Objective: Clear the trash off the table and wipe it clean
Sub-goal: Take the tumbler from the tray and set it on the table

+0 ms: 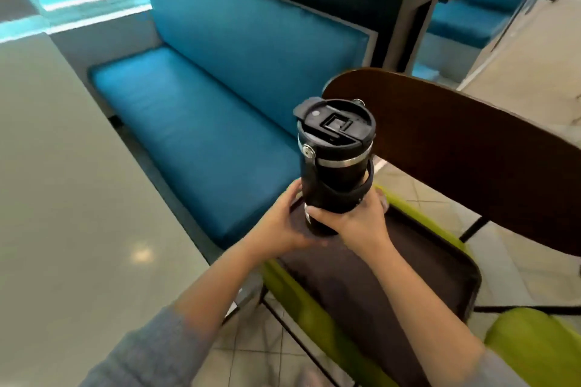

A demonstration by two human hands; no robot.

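Left hand (pixel 283 225) and right hand (pixel 356 218), fingers curled round the lower body of an upright black bottle (pixel 333 166) over a tray (pixel 393 276), beside the surface (pixel 63 198); rigid, smooth, likely heavy: grip mid-body.

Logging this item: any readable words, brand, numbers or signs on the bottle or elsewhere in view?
None readable.
The lid of the black bottle: only a raised square mark, no letters.
A pale patch low on the bottle, by the left hand: mostly covered and blurred, unreadable.

bottle (pixel 334 173) base hidden, table (pixel 63 198) cropped left
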